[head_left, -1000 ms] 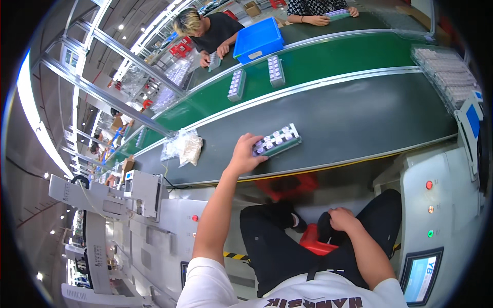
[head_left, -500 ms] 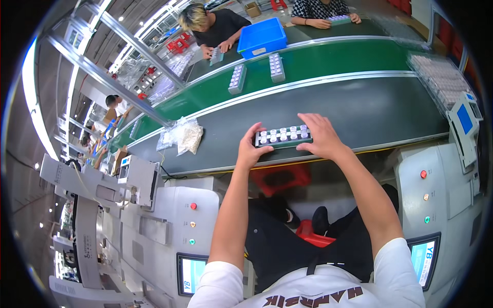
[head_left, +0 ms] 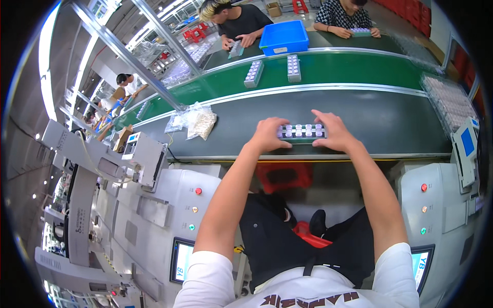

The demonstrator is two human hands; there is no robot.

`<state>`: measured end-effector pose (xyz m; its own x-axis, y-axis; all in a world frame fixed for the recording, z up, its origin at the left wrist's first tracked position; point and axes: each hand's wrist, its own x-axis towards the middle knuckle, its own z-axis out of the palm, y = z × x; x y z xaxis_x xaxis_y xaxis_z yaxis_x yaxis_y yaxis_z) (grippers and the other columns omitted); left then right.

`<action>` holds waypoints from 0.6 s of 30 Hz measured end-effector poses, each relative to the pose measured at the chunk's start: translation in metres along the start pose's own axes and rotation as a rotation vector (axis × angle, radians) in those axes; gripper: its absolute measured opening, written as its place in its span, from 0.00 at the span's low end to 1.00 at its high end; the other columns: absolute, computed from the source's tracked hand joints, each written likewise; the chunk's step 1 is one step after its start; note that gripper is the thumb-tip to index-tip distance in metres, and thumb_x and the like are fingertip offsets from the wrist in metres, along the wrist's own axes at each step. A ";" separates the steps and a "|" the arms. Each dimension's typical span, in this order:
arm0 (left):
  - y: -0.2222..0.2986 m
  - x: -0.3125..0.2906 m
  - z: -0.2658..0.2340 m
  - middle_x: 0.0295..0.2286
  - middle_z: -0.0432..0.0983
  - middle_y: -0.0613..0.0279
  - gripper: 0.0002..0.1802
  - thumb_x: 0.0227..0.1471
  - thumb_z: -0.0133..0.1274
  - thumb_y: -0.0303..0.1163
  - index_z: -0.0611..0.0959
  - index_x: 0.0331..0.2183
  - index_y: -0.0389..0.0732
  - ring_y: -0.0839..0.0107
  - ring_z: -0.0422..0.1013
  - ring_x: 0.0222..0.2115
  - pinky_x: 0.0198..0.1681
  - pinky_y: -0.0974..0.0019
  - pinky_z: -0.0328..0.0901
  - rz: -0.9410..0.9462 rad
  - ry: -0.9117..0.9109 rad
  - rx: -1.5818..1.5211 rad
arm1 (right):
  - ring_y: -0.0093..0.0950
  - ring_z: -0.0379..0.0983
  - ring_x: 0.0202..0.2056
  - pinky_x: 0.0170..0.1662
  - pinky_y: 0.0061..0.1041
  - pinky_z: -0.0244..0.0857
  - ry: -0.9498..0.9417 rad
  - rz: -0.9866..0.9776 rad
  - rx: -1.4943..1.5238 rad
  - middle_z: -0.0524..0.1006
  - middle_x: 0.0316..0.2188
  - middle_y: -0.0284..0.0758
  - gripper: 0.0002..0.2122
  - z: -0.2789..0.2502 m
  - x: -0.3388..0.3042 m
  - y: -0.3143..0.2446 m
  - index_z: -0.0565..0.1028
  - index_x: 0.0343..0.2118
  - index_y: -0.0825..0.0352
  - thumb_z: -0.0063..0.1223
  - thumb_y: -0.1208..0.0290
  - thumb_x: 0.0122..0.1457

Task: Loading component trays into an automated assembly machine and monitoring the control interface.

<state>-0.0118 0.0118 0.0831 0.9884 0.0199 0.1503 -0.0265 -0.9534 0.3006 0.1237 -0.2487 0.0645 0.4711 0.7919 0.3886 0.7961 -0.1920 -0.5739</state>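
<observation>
A narrow tray (head_left: pixel 302 134) with two rows of small white-and-lilac pieces lies lengthwise in front of me, at the near edge of the dark work surface. My left hand (head_left: pixel 268 135) is closed around its left end, thumb on the near side and fingers over the far side. At the opposite end, my right hand (head_left: pixel 336 133) grips it with the thumb low and the index finger stretched out beyond. The tray's underside is hidden, so I cannot tell whether it touches the surface.
Behind the dark surface (head_left: pixel 359 115) runs a green belt (head_left: pixel 349 66) carrying two similar filled trays (head_left: pixel 253 74). A blue bin (head_left: pixel 284 37) stands beyond, near two people handling trays. A plastic bag (head_left: pixel 201 123) lies left, stacked clear trays (head_left: pixel 446 105) right. Grey machines (head_left: pixel 190 197) flank me.
The view has turned slightly, shifting the scene to the right and levelling it. The tray now lies straighter, and my left hand's fingers reach further over its left end.
</observation>
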 end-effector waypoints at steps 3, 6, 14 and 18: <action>0.030 0.025 -0.001 0.48 0.79 0.52 0.43 0.33 0.77 0.46 0.82 0.53 0.44 0.50 0.72 0.53 0.58 0.50 0.68 0.129 -0.102 0.028 | 0.43 0.72 0.53 0.60 0.42 0.64 0.343 -0.012 0.107 0.78 0.51 0.42 0.31 -0.009 0.000 0.054 0.72 0.60 0.64 0.70 0.62 0.54; 0.044 0.047 0.003 0.49 0.79 0.52 0.38 0.36 0.76 0.43 0.83 0.52 0.44 0.50 0.74 0.53 0.56 0.52 0.70 0.115 -0.260 0.161 | 0.45 0.73 0.50 0.56 0.41 0.67 0.498 0.121 -0.235 0.79 0.46 0.44 0.18 -0.021 -0.020 0.110 0.77 0.52 0.67 0.59 0.63 0.63; 0.050 -0.008 -0.013 0.38 0.82 0.51 0.29 0.36 0.70 0.52 0.86 0.37 0.41 0.49 0.78 0.43 0.46 0.50 0.74 0.063 -0.244 0.281 | 0.44 0.74 0.45 0.51 0.39 0.69 0.526 0.175 -0.208 0.79 0.40 0.45 0.10 -0.015 -0.026 0.135 0.78 0.43 0.70 0.52 0.69 0.66; 0.080 -0.112 -0.045 0.37 0.80 0.51 0.31 0.34 0.70 0.48 0.85 0.39 0.39 0.49 0.77 0.41 0.43 0.50 0.73 -0.063 0.009 0.036 | 0.41 0.77 0.42 0.49 0.36 0.71 0.507 0.271 -0.165 0.80 0.40 0.44 0.10 -0.026 -0.045 0.164 0.78 0.44 0.70 0.54 0.70 0.64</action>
<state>-0.1317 -0.0530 0.1327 0.9865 0.0830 0.1411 0.0414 -0.9604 0.2754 0.2434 -0.3309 -0.0284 0.7558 0.3345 0.5629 0.6517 -0.4680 -0.5969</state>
